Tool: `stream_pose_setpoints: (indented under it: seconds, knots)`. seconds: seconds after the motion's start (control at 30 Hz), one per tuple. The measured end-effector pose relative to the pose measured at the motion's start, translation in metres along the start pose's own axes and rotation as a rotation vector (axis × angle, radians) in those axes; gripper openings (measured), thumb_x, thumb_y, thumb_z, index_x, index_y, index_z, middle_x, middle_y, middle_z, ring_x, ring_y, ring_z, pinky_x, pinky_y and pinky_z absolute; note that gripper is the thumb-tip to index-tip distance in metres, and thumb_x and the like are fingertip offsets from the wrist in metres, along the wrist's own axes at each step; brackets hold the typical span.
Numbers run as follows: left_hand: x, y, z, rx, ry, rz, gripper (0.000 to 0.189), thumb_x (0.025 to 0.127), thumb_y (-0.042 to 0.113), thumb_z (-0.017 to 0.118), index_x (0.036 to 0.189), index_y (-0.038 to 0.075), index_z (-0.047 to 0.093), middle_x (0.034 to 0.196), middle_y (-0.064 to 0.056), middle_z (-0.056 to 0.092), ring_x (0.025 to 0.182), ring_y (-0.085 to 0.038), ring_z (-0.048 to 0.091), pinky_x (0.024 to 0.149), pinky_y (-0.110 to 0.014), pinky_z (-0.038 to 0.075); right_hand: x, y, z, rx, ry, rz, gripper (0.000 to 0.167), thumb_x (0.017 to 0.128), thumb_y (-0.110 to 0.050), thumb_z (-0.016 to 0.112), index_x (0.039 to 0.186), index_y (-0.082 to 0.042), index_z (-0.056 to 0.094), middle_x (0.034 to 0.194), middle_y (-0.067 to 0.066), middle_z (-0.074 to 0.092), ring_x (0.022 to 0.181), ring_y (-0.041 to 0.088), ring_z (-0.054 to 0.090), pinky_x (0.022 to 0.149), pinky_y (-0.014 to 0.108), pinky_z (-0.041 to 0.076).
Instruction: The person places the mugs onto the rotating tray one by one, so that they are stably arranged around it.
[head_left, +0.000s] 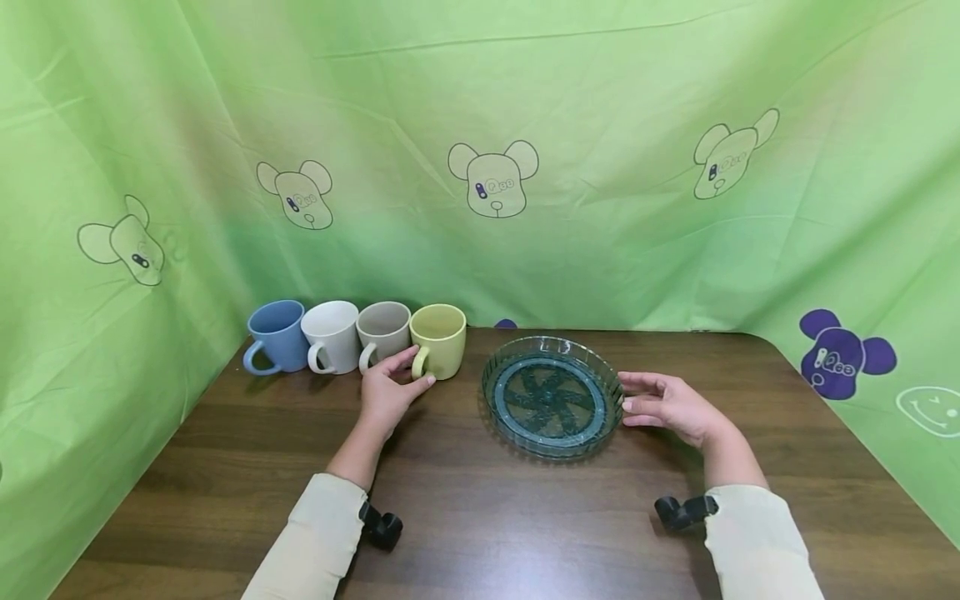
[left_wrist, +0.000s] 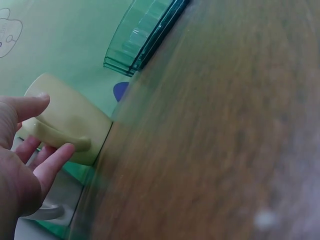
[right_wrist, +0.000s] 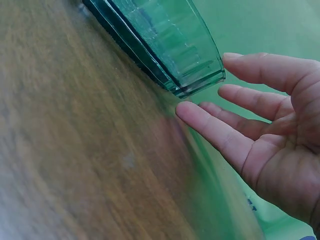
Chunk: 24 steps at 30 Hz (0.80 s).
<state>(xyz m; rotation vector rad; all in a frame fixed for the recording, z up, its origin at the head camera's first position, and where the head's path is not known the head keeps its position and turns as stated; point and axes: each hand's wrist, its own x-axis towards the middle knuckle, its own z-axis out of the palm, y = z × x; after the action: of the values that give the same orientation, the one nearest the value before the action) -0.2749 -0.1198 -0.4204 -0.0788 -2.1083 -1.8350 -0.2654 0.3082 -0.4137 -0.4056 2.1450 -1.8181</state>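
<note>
A yellow mug (head_left: 442,337) stands at the right end of a row of mugs, its handle turned toward me. My left hand (head_left: 386,395) is at that handle, with thumb and fingers spread on either side of it and not closed round it. In the left wrist view the mug (left_wrist: 70,117) stands upright, fingertips (left_wrist: 65,150) close to the handle's lower end. A round green glass dish (head_left: 551,450) with ribbed walls lies right of the mugs. Beside its right rim is my right hand (head_left: 670,408), fingers extended, fingertips right at the wall of the dish (right_wrist: 195,55) in the right wrist view.
Left of the yellow mug stand a grey mug (head_left: 386,325), a white mug (head_left: 332,329) and a blue mug (head_left: 277,333), close together. A green printed cloth (head_left: 600,250) hangs behind and beside the brown wooden table (head_left: 510,517).
</note>
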Motion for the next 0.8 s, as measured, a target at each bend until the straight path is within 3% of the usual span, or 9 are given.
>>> stream_pose_setpoints:
  seconds: [0.2, 0.43, 0.8]
  knots:
    - [0.000, -0.002, 0.005, -0.045, 0.065, -0.009, 0.045, 0.071, -0.011, 0.080, 0.115, -0.006, 0.068, 0.102, -0.022, 0.070, 0.088, -0.031, 0.068, 0.070, -0.014, 0.052, 0.001, 0.000, 0.003, 0.001, -0.002, 0.005, 0.070, 0.091, 0.005, 0.060, 0.141, 0.025, 0.014, 0.136, 0.047, 0.030, 0.101, 0.012, 0.063, 0.087, 0.035, 0.055]
    - [0.000, -0.001, 0.007, -0.062, 0.120, -0.036, 0.037, 0.069, -0.009, 0.082, 0.104, -0.006, 0.072, 0.091, -0.018, 0.072, 0.075, -0.010, 0.065, 0.068, -0.014, 0.053, 0.002, 0.001, 0.007, 0.007, 0.013, 0.008, 0.070, 0.092, 0.006, 0.059, 0.142, 0.024, 0.014, 0.138, 0.046, 0.028, 0.100, 0.011, 0.061, 0.086, 0.034, 0.056]
    - [-0.001, -0.001, 0.013, -0.029, 0.192, -0.021, 0.031, 0.069, -0.006, 0.082, 0.099, -0.006, 0.074, 0.083, -0.015, 0.071, 0.069, -0.007, 0.062, 0.063, -0.014, 0.051, 0.002, 0.000, 0.008, 0.001, 0.025, 0.009, 0.070, 0.092, 0.006, 0.060, 0.142, 0.023, 0.015, 0.140, 0.046, 0.024, 0.101, 0.009, 0.060, 0.086, 0.033, 0.056]
